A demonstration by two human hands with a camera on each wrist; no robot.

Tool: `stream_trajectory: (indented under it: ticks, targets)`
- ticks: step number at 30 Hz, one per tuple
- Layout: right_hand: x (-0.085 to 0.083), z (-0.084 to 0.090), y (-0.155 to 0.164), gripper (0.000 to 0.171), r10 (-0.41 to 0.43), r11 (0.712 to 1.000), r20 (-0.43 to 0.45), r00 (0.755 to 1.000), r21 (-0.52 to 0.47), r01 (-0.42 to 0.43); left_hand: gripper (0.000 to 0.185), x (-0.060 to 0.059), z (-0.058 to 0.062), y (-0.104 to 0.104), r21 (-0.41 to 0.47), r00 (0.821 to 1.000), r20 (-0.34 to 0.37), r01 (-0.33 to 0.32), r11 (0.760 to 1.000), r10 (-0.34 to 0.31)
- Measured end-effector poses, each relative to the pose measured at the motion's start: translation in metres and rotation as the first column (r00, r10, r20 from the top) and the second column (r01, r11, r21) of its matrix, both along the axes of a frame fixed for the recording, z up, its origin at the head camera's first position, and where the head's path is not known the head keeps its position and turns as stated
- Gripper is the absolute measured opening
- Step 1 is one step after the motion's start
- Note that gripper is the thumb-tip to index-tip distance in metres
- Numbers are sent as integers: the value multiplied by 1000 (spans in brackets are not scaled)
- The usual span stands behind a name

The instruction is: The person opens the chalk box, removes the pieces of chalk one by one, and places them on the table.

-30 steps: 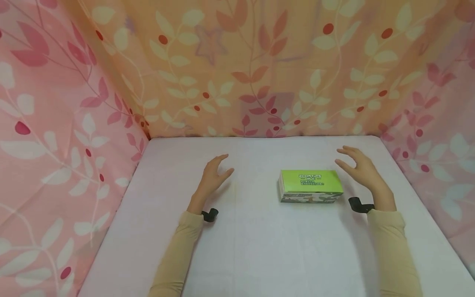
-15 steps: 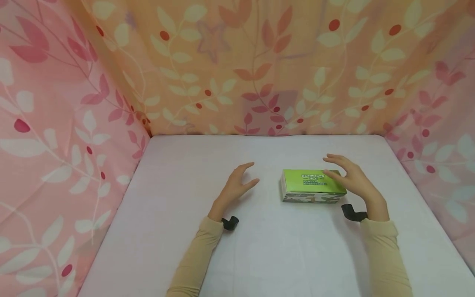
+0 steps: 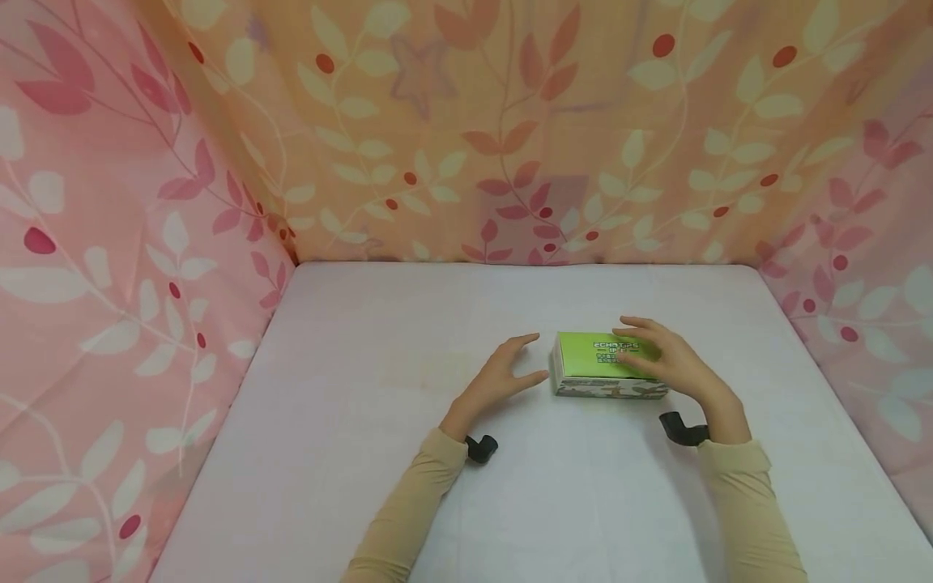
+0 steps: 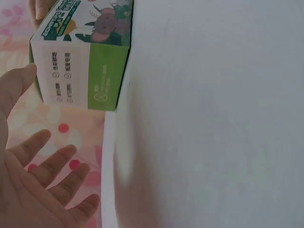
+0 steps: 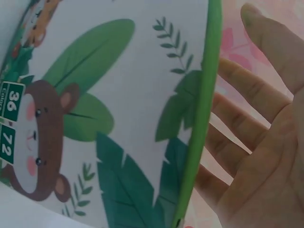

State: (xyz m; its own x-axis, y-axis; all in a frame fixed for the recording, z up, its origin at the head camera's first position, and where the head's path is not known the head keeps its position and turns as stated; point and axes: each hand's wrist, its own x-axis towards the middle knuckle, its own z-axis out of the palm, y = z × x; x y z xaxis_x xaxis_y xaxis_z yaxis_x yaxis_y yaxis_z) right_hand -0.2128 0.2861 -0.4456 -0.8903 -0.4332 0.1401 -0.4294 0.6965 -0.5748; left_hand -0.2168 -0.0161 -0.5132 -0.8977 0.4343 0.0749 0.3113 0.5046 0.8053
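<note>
A green-topped box (image 3: 576,356) with printed animals and leaves lies flat on the white table. Just off its left end is my left hand (image 3: 499,376), thumb and fingers spread apart. The left wrist view shows the box's white and green end panel (image 4: 71,76) close to that thumb; whether they touch I cannot tell. Over the right part of the lid hovers my right hand (image 3: 678,360), fingers loosely extended and hiding that end. In the right wrist view its fingers (image 5: 251,95) lie behind the box's green edge, not curled round it.
The white tabletop (image 3: 328,453) spreads around the box. Floral cloth walls rise on the left (image 3: 109,283), at the back (image 3: 408,121) and on the right (image 3: 867,267). A small black mount sits on each wrist.
My left hand has moved right, up to the box's left end. My right hand has come left from beside the box to over its lid. The box stays in place.
</note>
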Motion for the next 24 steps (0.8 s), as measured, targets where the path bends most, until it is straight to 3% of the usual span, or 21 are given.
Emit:
stream_trajectory:
  ticks: [7,12,19,24]
  targets:
    - [2,-1,-4,57,-1,997,60,998,76,-4,79,2,1,13,1,997,58,43,999,-43]
    - [3,-1,-4,62,10,995,55,998,101,-16,88,3,0,20,-18,994,88,59,998,-58]
    - [6,-8,-2,68,48,988,-57,997,146,-39,95,1,0,28,-54,996,60,68,996,-65]
    - [6,-17,2,69,92,986,-180,979,154,-64,98,-2,2,31,-76,996,40,87,993,-84]
